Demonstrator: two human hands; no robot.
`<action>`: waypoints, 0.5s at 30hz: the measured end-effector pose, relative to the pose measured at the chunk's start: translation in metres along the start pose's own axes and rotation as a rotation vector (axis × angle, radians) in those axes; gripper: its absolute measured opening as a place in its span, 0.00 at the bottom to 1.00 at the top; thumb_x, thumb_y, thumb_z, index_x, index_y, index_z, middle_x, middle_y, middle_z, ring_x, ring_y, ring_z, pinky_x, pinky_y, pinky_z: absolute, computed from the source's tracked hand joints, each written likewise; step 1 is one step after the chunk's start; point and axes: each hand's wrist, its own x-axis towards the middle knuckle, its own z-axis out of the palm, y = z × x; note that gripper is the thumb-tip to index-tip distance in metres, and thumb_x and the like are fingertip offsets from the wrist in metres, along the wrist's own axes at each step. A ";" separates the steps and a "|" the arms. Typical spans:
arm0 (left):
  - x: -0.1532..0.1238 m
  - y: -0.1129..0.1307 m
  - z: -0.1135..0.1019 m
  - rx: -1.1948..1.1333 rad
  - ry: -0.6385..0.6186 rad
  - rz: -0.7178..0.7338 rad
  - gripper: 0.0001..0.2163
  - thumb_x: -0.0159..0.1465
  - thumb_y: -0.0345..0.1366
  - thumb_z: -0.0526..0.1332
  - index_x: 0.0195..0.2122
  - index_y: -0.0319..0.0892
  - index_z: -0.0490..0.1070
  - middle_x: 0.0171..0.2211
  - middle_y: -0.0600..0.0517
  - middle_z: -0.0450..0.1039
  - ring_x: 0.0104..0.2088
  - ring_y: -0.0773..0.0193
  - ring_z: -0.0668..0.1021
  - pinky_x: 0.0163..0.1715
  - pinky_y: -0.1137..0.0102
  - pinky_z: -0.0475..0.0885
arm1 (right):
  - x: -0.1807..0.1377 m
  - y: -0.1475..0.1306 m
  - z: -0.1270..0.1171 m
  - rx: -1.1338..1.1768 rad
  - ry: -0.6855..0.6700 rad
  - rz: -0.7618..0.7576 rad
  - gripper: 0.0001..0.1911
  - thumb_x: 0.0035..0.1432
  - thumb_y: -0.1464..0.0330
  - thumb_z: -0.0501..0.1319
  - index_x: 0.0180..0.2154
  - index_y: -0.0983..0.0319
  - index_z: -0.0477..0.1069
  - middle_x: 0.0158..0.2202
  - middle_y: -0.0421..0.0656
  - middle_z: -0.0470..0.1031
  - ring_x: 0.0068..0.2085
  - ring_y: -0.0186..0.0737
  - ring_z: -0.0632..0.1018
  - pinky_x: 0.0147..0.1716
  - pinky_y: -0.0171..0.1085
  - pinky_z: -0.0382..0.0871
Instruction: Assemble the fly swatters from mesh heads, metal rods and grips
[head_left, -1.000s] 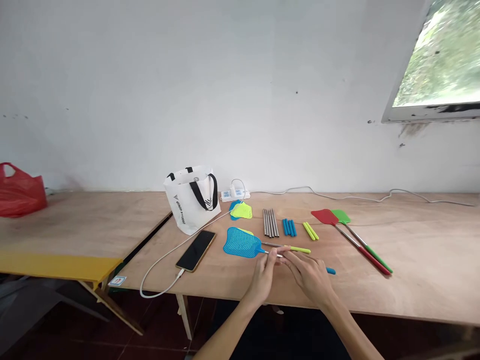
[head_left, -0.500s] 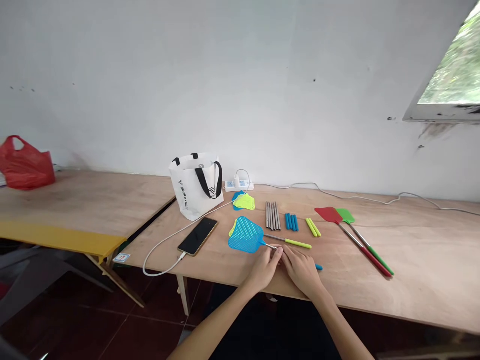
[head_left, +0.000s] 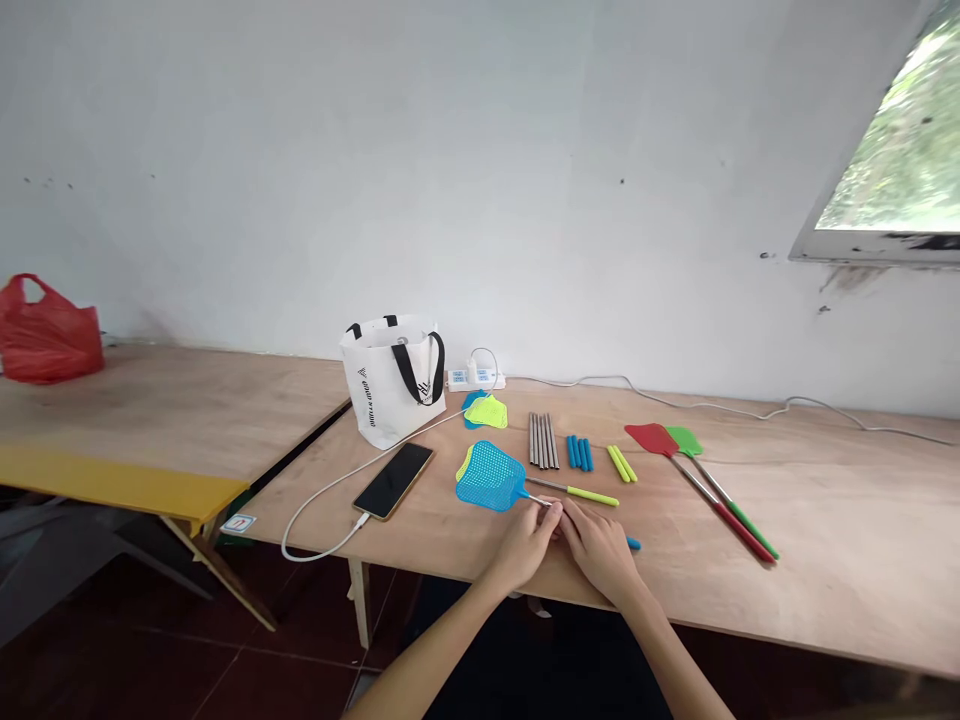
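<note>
A blue fly swatter (head_left: 490, 478) lies on the wooden table (head_left: 825, 560), its mesh head to the left and its thin metal shaft running right under my hands. My left hand (head_left: 527, 545) pinches the shaft just behind the head. My right hand (head_left: 600, 552) is closed over the shaft further right, and the blue handle tip (head_left: 634, 543) pokes out past it. A yellow-green swatter (head_left: 585, 493) lies just behind, its head under the blue one.
Behind are metal rods (head_left: 541, 441), blue grips (head_left: 580, 453), yellow-green grips (head_left: 622, 463), loose mesh heads (head_left: 486, 411), and red (head_left: 694, 479) and green (head_left: 720, 487) swatters at the right. A charging phone (head_left: 394, 480), a white tote bag (head_left: 394, 380), and a red bag (head_left: 49, 332) sit left.
My hands have drawn closer together on the blue swatter's shaft, and less of the blue handle shows past my right hand. The view shifted a little.
</note>
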 end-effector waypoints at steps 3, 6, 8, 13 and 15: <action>0.003 0.006 -0.003 -0.187 0.045 -0.059 0.29 0.66 0.62 0.55 0.48 0.38 0.75 0.42 0.42 0.79 0.39 0.54 0.81 0.37 0.64 0.76 | 0.000 0.001 0.001 0.047 0.037 -0.033 0.17 0.74 0.60 0.46 0.52 0.56 0.70 0.45 0.43 0.82 0.43 0.43 0.82 0.38 0.36 0.71; 0.006 0.014 -0.009 -0.407 0.139 -0.092 0.31 0.64 0.63 0.57 0.52 0.39 0.73 0.44 0.41 0.79 0.35 0.57 0.82 0.30 0.68 0.76 | 0.001 0.004 0.004 0.070 0.085 -0.056 0.18 0.74 0.60 0.47 0.55 0.57 0.68 0.47 0.44 0.81 0.46 0.43 0.82 0.43 0.38 0.73; 0.007 0.017 -0.012 -0.466 0.197 -0.092 0.32 0.64 0.64 0.57 0.52 0.39 0.73 0.46 0.40 0.79 0.33 0.58 0.82 0.28 0.69 0.75 | 0.002 0.006 0.005 0.071 0.094 -0.053 0.18 0.74 0.61 0.45 0.54 0.57 0.69 0.46 0.44 0.82 0.45 0.43 0.82 0.42 0.38 0.74; 0.007 0.014 -0.010 -0.265 0.172 -0.052 0.32 0.65 0.64 0.54 0.48 0.37 0.77 0.44 0.41 0.80 0.36 0.56 0.82 0.28 0.68 0.74 | 0.001 0.003 0.003 0.026 0.084 -0.102 0.18 0.73 0.63 0.47 0.56 0.55 0.70 0.52 0.44 0.80 0.48 0.42 0.82 0.43 0.37 0.75; 0.005 0.013 -0.005 -0.172 0.149 -0.036 0.33 0.65 0.65 0.53 0.45 0.37 0.78 0.41 0.42 0.80 0.36 0.55 0.81 0.28 0.68 0.74 | 0.000 0.001 0.002 -0.019 0.093 -0.098 0.19 0.72 0.64 0.48 0.57 0.55 0.71 0.52 0.45 0.80 0.46 0.42 0.83 0.39 0.35 0.74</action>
